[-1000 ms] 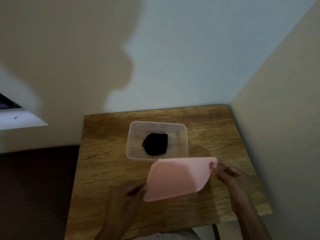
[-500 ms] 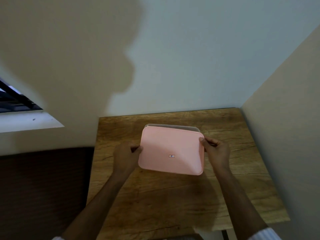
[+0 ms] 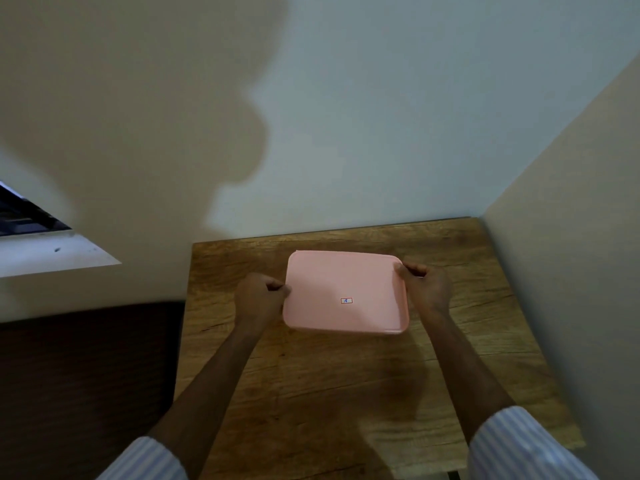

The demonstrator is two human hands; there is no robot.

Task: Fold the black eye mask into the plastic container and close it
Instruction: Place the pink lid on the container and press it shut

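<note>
Here, a pink lid (image 3: 346,292) is lying flat over the plastic container, covering it so fully that neither the container body nor the eye mask is showing. The left hand (image 3: 258,299) is curling shut on the lid's left edge, and the right hand (image 3: 427,287) is pinching its far right corner. A small red-bordered sticker (image 3: 346,300) is sitting near the lid's middle. Everything is resting on a wooden table (image 3: 346,393) tucked into a corner, walls closing in on the far and right sides. Striped sleeves (image 3: 512,445) are showing at the near edge.
</note>
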